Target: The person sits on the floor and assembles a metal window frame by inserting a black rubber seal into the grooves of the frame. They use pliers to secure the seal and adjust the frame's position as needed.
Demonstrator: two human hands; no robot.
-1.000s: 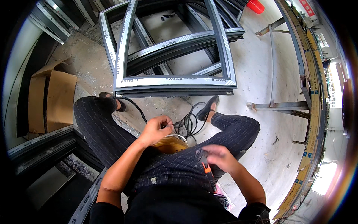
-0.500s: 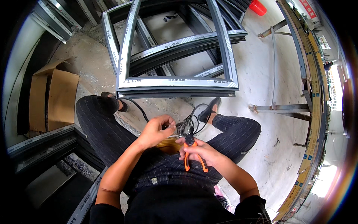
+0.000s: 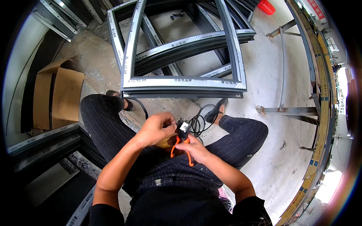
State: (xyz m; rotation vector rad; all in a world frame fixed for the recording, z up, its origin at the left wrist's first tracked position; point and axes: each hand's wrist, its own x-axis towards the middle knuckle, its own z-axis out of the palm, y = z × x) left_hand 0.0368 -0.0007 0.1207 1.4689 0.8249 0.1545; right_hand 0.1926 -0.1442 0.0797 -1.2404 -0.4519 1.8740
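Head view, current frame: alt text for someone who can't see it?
The right hand holds orange-handled pliers close to the curled left hand, above a seated person's pinstriped lap. Dark rectangular frames lie stacked ahead; a cardboard box stands at left.

orange-handled pliers (image 3: 187,141); dark pinstriped trousers (image 3: 241,132); red bucket (image 3: 267,6); brown box (image 3: 67,98).

"Did the left hand (image 3: 158,129) pinch anything?"

"I couldn't tell: anything there was too small."

"Were the jaws of the pliers (image 3: 184,132) closed?"

"That was too dark to read, and the right hand (image 3: 196,148) covered part of them."

"What was the yellow object (image 3: 163,144) below?"

"It was mostly hidden."

"And the red bucket (image 3: 266,6)?"

"The top edge cut it off, like the stacked frames (image 3: 184,81)."
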